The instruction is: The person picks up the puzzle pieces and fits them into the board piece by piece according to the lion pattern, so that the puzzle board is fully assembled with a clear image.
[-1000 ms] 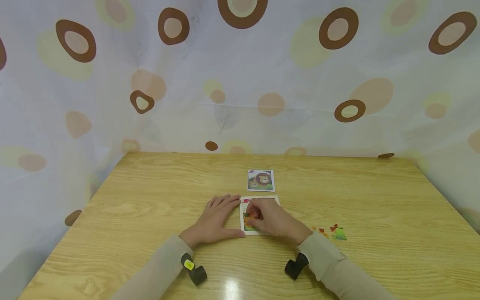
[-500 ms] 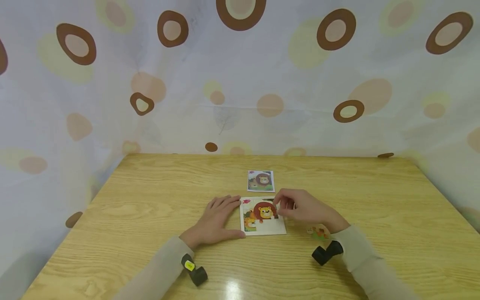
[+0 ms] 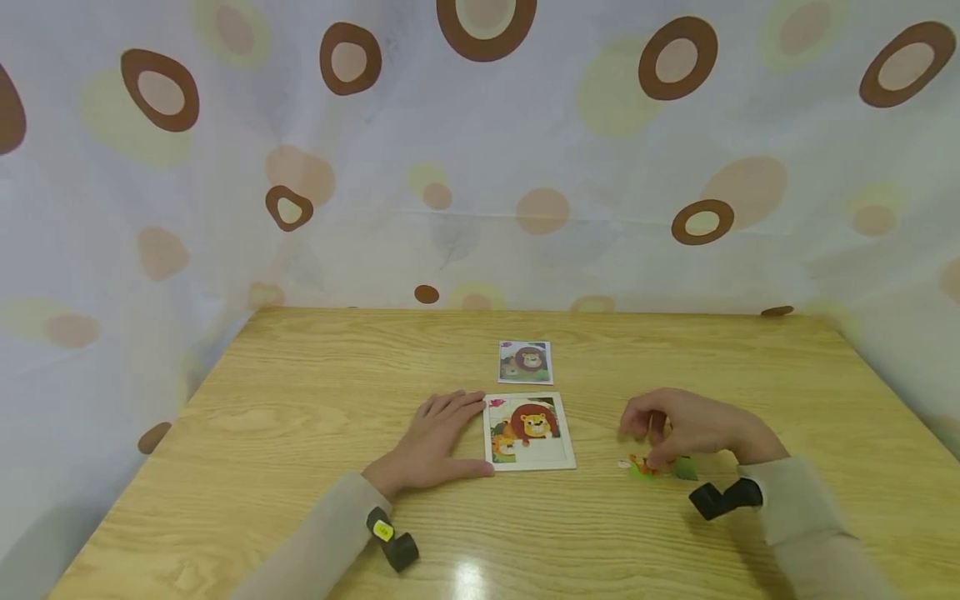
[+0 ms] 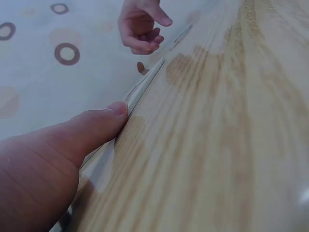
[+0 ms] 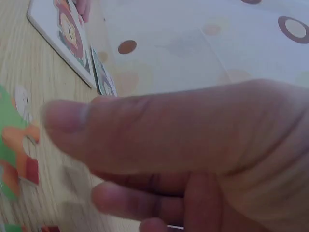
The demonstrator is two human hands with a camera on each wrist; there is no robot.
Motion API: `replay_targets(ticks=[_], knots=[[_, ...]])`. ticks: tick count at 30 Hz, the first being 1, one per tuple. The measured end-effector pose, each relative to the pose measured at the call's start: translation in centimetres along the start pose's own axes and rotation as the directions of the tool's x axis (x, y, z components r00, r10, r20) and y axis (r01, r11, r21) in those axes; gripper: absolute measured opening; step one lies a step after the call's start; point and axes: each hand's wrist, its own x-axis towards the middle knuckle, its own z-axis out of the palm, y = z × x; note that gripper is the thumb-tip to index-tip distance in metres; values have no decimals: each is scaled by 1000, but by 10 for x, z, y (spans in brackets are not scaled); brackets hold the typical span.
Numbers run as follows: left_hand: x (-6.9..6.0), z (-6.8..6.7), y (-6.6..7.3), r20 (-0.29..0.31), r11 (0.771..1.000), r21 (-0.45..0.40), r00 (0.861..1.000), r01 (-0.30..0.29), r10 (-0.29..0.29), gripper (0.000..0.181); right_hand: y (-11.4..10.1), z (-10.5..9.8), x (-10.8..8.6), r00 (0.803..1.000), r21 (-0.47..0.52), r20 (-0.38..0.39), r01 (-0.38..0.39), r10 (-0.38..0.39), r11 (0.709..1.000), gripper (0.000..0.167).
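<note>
A white-rimmed jigsaw tray (image 3: 543,454) lies mid-table. Fitted pieces show a lion (image 3: 535,423) across its upper part and left side; the lower right is bare board. My left hand (image 3: 427,442) rests flat at the tray's left side, fingertips at the upper-left corner and thumb touching the lower-left edge. Off to the right, my right hand (image 3: 697,425) hovers over loose jigsaw pieces (image 3: 640,467), its fingers loosely bent and holding nothing visible. In the right wrist view, an orange-and-green jigsaw piece (image 5: 21,150) lies beyond the thumb tip. The hand partly hides the pieces in the head view.
Just behind the tray lies a card (image 3: 525,363) with the same lion picture. A green loose piece (image 3: 685,468) is by the right wrist. The wooden table (image 3: 337,358) meets a patterned cloth (image 3: 480,250) at the back and sides.
My right hand has left the tray and moved right to the loose pieces, uncovering the lion. A piece now fills the tray's upper right. The left hand has stayed put.
</note>
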Motion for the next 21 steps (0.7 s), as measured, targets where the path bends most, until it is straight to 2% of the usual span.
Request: replay_targets(ticks=[6,12,16,18,21], knots=[[2,0,3,-1,1000,1,1000,-4,4,88,0,-5,-7,999,-45,40,13,-11,999,34],[3,0,5,-2,1000,-5,1000,-1,1,88,5,-2,-9,999,-90,35,11,-8,996,34],[3,0,6,-6,1000,-7,1000,-7,7,88,2,5,-6,996,-168,-23,-83,80,982,34],[3,-1,6,-8,1000,-8,1000,-7,7,88,-2,9,-3,989,-214,-57,-149,140,965,34],[2,-2,5,-12,1000,-9,1000,-7,7,88,-10,16,1,977,-288,-98,-210,190,934,34]])
